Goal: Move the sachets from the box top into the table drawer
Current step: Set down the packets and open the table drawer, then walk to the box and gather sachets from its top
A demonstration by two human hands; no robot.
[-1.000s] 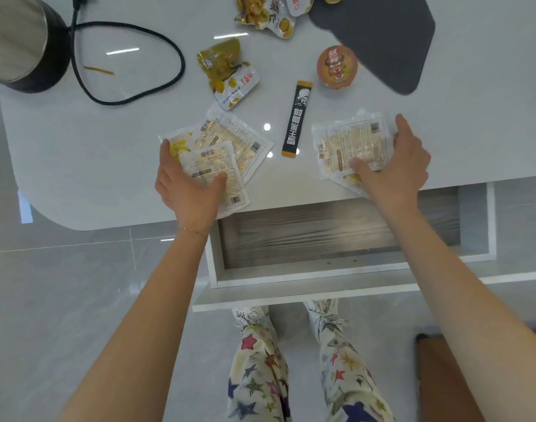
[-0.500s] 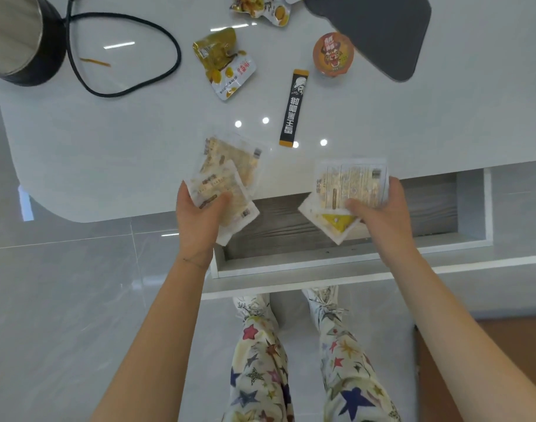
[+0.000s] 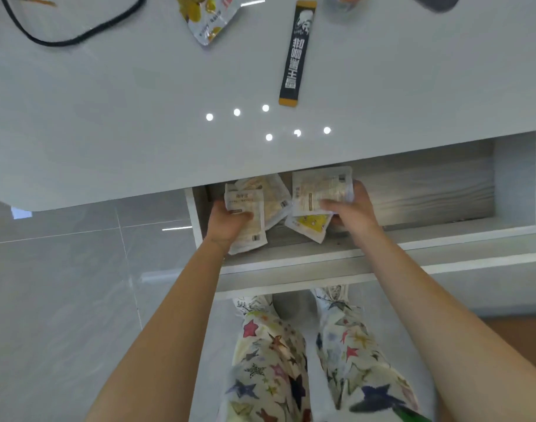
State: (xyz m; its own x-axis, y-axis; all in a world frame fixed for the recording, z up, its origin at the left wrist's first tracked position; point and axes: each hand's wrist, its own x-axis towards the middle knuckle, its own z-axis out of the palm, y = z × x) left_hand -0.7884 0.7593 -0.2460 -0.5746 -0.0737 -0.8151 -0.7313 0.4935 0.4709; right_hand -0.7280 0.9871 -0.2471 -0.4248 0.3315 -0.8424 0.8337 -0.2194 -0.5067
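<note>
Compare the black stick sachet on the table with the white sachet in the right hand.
The black stick sachet is long, narrow and dark with gold ends; the white sachet is broad, flat and pale. The stick lies untouched on the table; the white one is gripped by the right hand over the open drawer. The stick lies alone; the white one has a yellow sachet beneath it. Both are printed.
</note>
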